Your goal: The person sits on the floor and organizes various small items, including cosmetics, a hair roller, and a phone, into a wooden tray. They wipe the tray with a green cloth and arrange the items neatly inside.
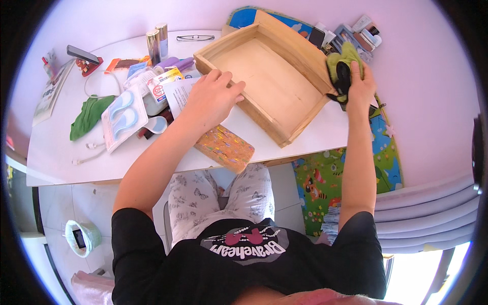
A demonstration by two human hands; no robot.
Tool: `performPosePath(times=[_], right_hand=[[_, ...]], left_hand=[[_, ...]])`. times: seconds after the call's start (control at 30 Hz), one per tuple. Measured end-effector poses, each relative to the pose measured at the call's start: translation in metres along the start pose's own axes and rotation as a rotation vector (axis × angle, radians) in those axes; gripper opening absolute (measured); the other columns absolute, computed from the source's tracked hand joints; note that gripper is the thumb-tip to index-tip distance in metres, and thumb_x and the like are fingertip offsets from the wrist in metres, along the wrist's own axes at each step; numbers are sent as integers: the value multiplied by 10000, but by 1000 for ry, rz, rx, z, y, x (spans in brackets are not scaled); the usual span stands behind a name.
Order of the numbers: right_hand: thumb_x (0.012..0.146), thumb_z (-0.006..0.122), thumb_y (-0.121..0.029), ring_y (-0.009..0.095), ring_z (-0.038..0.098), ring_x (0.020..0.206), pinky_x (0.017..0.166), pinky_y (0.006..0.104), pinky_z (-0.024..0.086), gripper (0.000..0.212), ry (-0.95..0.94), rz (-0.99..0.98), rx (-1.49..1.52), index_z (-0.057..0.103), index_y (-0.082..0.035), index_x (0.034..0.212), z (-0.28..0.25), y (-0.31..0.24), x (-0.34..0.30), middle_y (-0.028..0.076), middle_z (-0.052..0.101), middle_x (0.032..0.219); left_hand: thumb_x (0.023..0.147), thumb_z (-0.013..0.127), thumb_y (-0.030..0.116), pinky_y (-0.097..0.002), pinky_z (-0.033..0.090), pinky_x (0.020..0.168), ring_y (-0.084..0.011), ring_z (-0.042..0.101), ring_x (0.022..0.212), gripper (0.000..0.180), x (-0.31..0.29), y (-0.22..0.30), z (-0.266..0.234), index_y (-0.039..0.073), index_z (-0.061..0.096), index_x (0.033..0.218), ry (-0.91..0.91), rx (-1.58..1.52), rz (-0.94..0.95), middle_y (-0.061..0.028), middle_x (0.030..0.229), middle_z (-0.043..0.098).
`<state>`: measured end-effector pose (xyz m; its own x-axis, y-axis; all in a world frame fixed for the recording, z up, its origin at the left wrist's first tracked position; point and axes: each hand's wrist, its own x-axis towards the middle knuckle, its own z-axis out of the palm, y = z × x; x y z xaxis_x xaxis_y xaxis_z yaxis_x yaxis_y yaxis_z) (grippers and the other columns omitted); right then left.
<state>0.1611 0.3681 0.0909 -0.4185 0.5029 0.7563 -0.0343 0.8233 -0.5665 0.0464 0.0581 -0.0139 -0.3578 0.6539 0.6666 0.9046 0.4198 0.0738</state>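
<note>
A shallow, empty wooden drawer is tilted over the white table. My left hand is closed over its left wall, with the fingers curled across the top edge. On the far right, my right hand grips a yellow-green cloth with a black patch, right beside the drawer's outer right side. Whether the cloth touches the wood I cannot tell. Below my left wrist lies a speckled orange-brown case, overhanging the table's front edge.
Left of the drawer lie blister-packed pale blue items, a green cloth, white cables and several small packages. Two gold-capped bottles and eyeglasses stand farther back. An organizer holds small items behind my right hand. A bin is on the floor.
</note>
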Motion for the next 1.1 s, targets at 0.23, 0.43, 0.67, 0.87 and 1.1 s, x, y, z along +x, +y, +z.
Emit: performPosePath(times=[0.23, 0.43, 0.67, 0.87, 1.1], right_hand=[[844, 591, -271, 384, 644, 910, 769, 465, 505, 266, -391, -189, -989, 674, -62, 985, 17, -24, 17, 216, 673, 941], [807, 529, -125, 410, 657, 849, 742, 477, 521, 187, -435, -331, -1042, 682, -23, 840, 72, -10, 48, 214, 681, 876], [824, 616, -308, 372, 632, 941, 800, 472, 503, 290, -539, -337, -881, 688, -57, 950, 177, -23, 86, 178, 675, 980], [790, 640, -300, 372, 632, 979, 854, 459, 500, 302, -566, -454, -654, 691, -93, 1005, 271, -32, 108, 181, 681, 996], [760, 681, -298, 352, 639, 935, 824, 409, 504, 396, -791, -428, -533, 694, -68, 1081, 257, -26, 133, 180, 687, 980]], left_hand=[[841, 639, 334, -414, 542, 764, -356, 556, 1073, 307, 0, 8, 3, 67, 622, 992, -72, 99, 8, -135, 1006, 572], [867, 605, 399, -401, 580, 643, -427, 541, 1138, 379, 7, 11, 8, 61, 592, 1037, -158, 61, -30, -159, 1065, 535], [856, 614, 410, -373, 584, 636, -463, 553, 1099, 424, 6, 11, 7, 31, 569, 1043, -137, 124, 7, -203, 1051, 525], [831, 633, 390, -377, 584, 665, -465, 597, 1009, 425, 6, 13, 9, 17, 566, 1024, -117, 162, -8, -210, 1007, 532], [768, 693, 368, -389, 583, 697, -475, 616, 932, 411, 5, 15, 10, 10, 583, 938, -17, 171, -35, -181, 949, 528]])
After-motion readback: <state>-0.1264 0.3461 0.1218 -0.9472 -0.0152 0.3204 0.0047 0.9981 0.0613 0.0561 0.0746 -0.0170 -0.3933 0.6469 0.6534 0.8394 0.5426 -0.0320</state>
